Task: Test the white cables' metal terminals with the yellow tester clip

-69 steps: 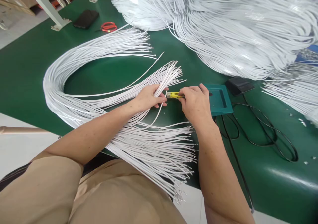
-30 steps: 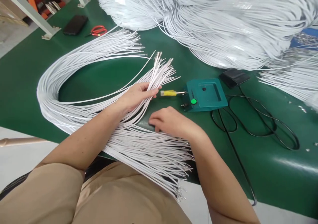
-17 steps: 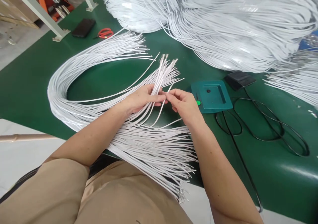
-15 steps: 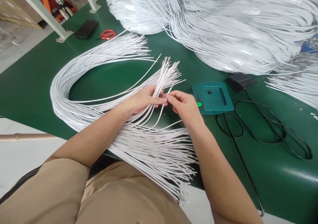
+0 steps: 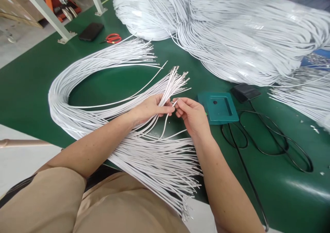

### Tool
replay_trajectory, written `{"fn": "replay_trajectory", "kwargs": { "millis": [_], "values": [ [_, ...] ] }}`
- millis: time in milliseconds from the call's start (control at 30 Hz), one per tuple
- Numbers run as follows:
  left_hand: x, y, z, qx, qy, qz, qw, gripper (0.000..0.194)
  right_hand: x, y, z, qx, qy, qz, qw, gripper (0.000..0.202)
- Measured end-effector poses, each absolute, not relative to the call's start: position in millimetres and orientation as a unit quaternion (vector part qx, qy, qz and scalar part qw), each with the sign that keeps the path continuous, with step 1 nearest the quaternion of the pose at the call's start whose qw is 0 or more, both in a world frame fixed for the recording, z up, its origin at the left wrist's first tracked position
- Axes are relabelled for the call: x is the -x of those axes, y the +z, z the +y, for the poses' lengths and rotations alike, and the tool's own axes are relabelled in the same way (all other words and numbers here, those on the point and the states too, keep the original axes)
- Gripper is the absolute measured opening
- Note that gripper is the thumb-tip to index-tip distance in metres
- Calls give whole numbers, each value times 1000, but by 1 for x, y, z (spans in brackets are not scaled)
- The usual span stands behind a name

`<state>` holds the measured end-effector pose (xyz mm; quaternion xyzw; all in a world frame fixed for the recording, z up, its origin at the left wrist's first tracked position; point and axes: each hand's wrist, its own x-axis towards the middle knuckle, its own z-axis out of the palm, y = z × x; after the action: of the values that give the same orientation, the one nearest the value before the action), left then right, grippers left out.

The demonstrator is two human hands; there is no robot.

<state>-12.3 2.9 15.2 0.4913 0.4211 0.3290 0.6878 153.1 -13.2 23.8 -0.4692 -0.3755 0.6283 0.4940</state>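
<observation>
- Over the green tabletop (image 5: 288,202), the left hand (image 5: 158,107) is curled round a clutch of white wires (image 5: 168,90), its thumb laid across them; the right hand (image 5: 192,114) appears to pinch the end of a single wire (image 5: 165,125) between thumb and forefinger.
- Should the left thumb ease, the clutch could fan out and mix with the lower bundle (image 5: 154,154) just beneath.
- Too light a pinch may let the thin, springy strand flick away; too hard a one might bend its tip, largely hidden by the fingers.
- The black cord (image 5: 243,160) runs near the right forearm (image 5: 219,178), so a wide elbow swing might snag it and perhaps tug the teal box (image 5: 206,102).
- The wires look smooth and round-sheathed, with silvery ends; the curved bundle (image 5: 62,85) sweeps in a broad U.
- The box is flat with a shallow rectangular recess; the large wire heap (image 5: 239,40) has glossy patches, possibly clear film.
</observation>
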Motion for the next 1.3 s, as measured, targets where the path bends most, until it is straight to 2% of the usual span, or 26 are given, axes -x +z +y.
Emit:
{"fn": "replay_trajectory", "kwargs": {
  "millis": [133,200,433,600,933,1100,1300],
  "values": [
    [12,15,1,-500,365,408,671,30,-152,22,-11,400,713,-321,478,18],
    [11,16,0,-512,377,400,660,29,-153,22,-11,376,742,-315,457,25],
    [6,16,-4,-559,369,358,651,25,-153,25,-11,428,704,-336,456,39],
    [6,13,-3,-556,364,376,646,24,-154,25,-11,410,742,-308,431,45],
    [9,10,2,-537,407,356,647,31,-158,22,-12,380,760,-278,447,28],
    [9,12,1,-529,395,360,660,56,-156,24,-15,457,660,-352,482,26],
    [11,13,-1,-517,365,371,679,47,-152,21,-18,572,400,-549,460,14]
  ]
}}
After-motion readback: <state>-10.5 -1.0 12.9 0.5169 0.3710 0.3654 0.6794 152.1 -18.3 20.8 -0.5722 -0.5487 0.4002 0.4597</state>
